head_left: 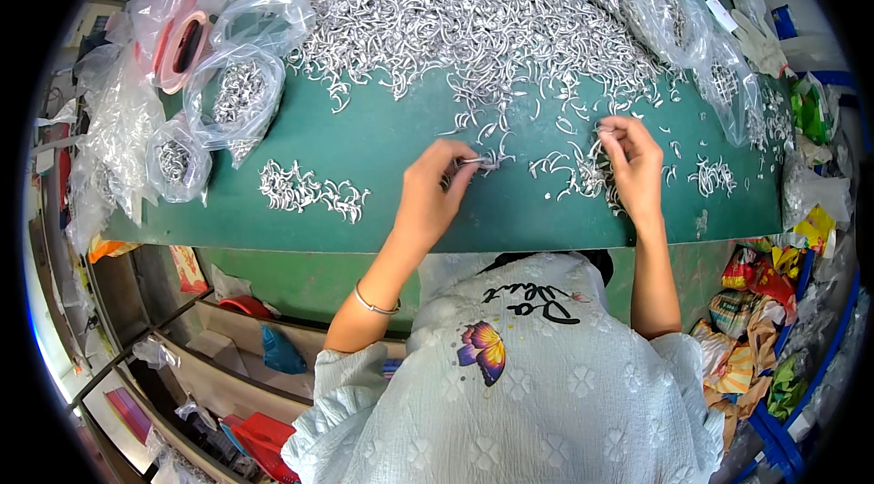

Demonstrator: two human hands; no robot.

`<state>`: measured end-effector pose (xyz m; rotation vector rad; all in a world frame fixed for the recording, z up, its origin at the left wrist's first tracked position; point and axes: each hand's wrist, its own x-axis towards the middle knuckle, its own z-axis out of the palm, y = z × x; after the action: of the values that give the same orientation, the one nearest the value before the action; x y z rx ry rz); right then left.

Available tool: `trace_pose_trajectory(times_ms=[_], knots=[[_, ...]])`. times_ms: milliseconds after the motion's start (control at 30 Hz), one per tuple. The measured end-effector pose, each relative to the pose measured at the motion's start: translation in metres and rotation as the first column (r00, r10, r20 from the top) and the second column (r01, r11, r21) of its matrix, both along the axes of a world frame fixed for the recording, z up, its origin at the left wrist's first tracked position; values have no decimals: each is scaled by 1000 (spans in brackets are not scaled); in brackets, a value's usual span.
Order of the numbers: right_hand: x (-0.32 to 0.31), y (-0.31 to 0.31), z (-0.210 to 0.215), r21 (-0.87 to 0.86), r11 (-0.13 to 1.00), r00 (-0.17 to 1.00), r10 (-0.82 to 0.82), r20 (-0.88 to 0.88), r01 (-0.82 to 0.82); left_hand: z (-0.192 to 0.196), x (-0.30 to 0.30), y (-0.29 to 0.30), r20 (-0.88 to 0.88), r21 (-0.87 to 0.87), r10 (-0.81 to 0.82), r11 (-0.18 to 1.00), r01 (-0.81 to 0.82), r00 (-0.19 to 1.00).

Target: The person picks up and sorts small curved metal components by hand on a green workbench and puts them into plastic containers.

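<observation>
Small curved silver metal pieces (pixel 473 1) lie in a wide heap across the far half of the green tabletop (pixel 364 129). My left hand (pixel 435 182) is closed, thumb and forefinger pinching a curved metal piece (pixel 472 161) beside a few loose ones. To its right, my right hand (pixel 635 161) bends over a small cluster of pieces (pixel 592 170). Its thumb and fingertips come together, and whatever they grip is too small to make out. On the left of the table sits a separate small pile (pixel 309 193) of the same pieces.
Transparent bags with silver pieces stand at the left (pixel 235 97) and right (pixel 669 10). Red-handled scissors (pixel 182 51) lie among the left bags. Another small pile (pixel 713 176) is near the right edge. Below are wooden shelves (pixel 228 347) at left and coloured packages (pixel 728 352) at right.
</observation>
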<state>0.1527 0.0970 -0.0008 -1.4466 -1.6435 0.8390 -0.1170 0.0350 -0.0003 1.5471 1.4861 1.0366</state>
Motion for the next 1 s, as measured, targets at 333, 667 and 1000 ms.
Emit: trace_pose_trajectory(times_ms=[333, 667, 1000], knots=[[-42, -21, 12, 122, 882, 810, 354, 467, -455, 9, 6, 10, -272, 288, 235, 945, -154, 933], [-39, -39, 43, -91, 711, 714, 700, -6, -697, 17, 50, -40, 749, -640, 627, 602, 477, 213], [-17, -26, 22, 128, 974, 847, 96, 523, -189, 7, 46, -50, 872, -490, 392, 704, 515, 293]])
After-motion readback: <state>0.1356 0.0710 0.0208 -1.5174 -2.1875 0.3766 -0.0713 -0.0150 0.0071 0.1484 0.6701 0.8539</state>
